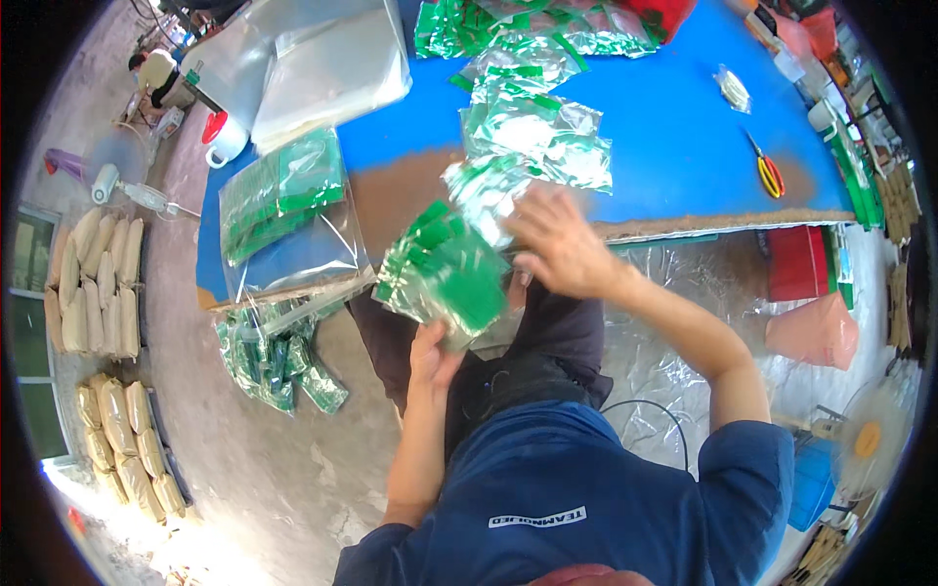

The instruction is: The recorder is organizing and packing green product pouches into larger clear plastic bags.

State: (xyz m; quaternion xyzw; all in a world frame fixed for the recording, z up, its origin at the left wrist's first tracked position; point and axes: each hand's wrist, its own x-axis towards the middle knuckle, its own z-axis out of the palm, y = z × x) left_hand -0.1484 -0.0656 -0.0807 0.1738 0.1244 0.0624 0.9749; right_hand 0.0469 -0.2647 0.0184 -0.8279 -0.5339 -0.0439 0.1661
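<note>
My left hand (433,361) grips a fanned stack of flat green and clear plastic packets (445,269) by its lower edge, in front of the table's near edge. My right hand (555,242) is just to the right of the stack, with thumb and fingers apart and somewhat blurred. It hovers at the near end of a long overlapping row of silvery and green packets (532,127) on the table; whether its fingertips touch them I cannot tell. More green packets (532,29) are heaped at the far end of that row.
On the blue, brown-worn table (674,146) are yellow-handled scissors (770,178), a small clear bundle (733,90), clear plastic sheets (337,73) and a large clear bag (283,200) of green packets. A white mug (225,139) stands at the left. More packets (278,361) hang below the left edge.
</note>
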